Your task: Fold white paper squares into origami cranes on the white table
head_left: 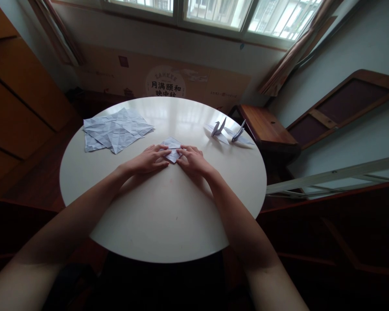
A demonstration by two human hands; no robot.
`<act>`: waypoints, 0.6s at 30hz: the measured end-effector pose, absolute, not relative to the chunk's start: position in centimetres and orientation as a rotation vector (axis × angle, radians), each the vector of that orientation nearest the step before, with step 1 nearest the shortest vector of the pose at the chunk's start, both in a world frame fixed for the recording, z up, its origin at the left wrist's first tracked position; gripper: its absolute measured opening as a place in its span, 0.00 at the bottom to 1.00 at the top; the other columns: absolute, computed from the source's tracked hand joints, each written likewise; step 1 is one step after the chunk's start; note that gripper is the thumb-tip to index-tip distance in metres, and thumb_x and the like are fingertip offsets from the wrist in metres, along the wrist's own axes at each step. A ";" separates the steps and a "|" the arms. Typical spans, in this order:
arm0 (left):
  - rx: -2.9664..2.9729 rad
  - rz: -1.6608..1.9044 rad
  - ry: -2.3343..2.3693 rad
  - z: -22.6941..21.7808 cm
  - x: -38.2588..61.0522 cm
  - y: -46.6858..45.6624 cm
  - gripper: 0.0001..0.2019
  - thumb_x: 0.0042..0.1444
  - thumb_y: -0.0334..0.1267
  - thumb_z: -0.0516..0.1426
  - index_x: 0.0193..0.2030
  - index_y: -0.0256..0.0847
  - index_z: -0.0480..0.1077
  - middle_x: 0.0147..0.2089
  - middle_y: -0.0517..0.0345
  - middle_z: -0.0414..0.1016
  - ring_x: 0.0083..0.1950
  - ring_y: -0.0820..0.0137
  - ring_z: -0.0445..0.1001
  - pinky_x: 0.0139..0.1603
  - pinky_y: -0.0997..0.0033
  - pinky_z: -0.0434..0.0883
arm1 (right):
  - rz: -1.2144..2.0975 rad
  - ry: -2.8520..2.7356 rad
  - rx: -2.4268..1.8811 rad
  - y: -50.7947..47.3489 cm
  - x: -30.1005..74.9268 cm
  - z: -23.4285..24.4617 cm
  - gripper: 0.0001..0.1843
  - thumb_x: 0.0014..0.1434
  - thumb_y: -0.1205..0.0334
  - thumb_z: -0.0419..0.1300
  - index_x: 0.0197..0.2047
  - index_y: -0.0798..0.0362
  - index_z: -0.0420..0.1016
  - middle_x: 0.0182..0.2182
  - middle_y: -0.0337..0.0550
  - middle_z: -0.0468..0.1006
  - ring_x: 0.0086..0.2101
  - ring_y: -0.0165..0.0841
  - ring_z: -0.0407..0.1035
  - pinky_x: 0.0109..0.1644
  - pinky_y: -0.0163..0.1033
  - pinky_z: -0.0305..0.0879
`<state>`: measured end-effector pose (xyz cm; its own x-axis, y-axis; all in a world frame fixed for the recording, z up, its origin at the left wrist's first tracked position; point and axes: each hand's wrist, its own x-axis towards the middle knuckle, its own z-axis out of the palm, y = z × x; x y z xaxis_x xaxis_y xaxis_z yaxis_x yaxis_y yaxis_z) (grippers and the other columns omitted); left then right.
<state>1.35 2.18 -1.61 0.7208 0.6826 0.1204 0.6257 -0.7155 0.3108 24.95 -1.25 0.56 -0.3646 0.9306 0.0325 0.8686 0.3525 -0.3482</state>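
A small folded piece of white paper point(172, 146) lies on the round white table point(162, 224) near its middle. My left hand point(148, 160) rests on the paper's left edge, its fingers pressed down on the fold. From the right, my right hand point(192, 160) presses on the paper with its fingertips. Both hands lie low on the table with their fingers close together on the paper.
A loose heap of creased white sheets point(115, 128) lies at the table's back left. Two folded paper cranes point(218, 129) point(240, 134) stand at the back right. A wooden bench point(266, 127) sits beyond the table's right edge, with a window above.
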 end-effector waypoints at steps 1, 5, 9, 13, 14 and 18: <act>2.677 0.332 1.038 -1.6 1.4 2.2 0.30 0.65 0.55 0.49 0.69 0.43 0.60 0.69 0.45 0.58 0.69 0.53 0.57 0.71 0.49 0.49 | 0.403 -2.390 -1.619 -1.3 25.0 0.6 0.27 0.65 0.52 0.55 0.65 0.49 0.67 0.66 0.49 0.62 0.65 0.47 0.51 0.67 0.55 0.49; 2.673 0.335 1.033 -1.5 1.4 2.1 0.30 0.65 0.55 0.49 0.69 0.41 0.60 0.69 0.44 0.58 0.70 0.53 0.57 0.71 0.50 0.49 | 0.401 -2.388 -1.611 -1.2 25.0 0.5 0.27 0.65 0.51 0.55 0.65 0.49 0.67 0.66 0.49 0.62 0.65 0.47 0.51 0.67 0.55 0.49; 2.661 0.327 1.044 -1.4 1.4 2.0 0.30 0.65 0.56 0.49 0.69 0.42 0.60 0.70 0.45 0.57 0.70 0.53 0.56 0.72 0.49 0.48 | 0.395 -2.387 -1.604 -1.2 25.1 0.4 0.27 0.65 0.51 0.55 0.65 0.49 0.67 0.66 0.49 0.62 0.65 0.47 0.52 0.67 0.55 0.49; 2.659 0.316 1.051 -1.2 1.5 1.9 0.31 0.65 0.55 0.49 0.69 0.40 0.61 0.69 0.43 0.57 0.70 0.53 0.56 0.71 0.50 0.49 | 0.394 -2.385 -1.608 -1.2 25.1 0.3 0.27 0.64 0.51 0.55 0.65 0.49 0.67 0.66 0.48 0.62 0.65 0.47 0.51 0.67 0.55 0.49; 2.658 0.315 1.054 -1.1 1.5 1.8 0.31 0.65 0.56 0.49 0.69 0.40 0.61 0.70 0.43 0.57 0.70 0.53 0.56 0.71 0.50 0.49 | 0.393 -2.384 -1.611 -1.2 25.1 0.3 0.27 0.64 0.51 0.55 0.65 0.49 0.67 0.66 0.49 0.62 0.65 0.47 0.51 0.67 0.55 0.49; 2.652 0.309 1.057 -1.0 1.6 1.8 0.31 0.65 0.56 0.49 0.69 0.40 0.60 0.70 0.43 0.57 0.70 0.52 0.56 0.71 0.49 0.49 | 0.388 -2.384 -1.614 -1.2 25.0 0.4 0.28 0.64 0.51 0.55 0.65 0.50 0.66 0.66 0.49 0.62 0.65 0.47 0.52 0.67 0.56 0.49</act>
<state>1.58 1.77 -1.03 0.7113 0.6961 0.0970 0.6387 -0.6978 0.3241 25.00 -1.25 0.35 -0.3634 0.9305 0.0459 0.8680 0.3561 -0.3462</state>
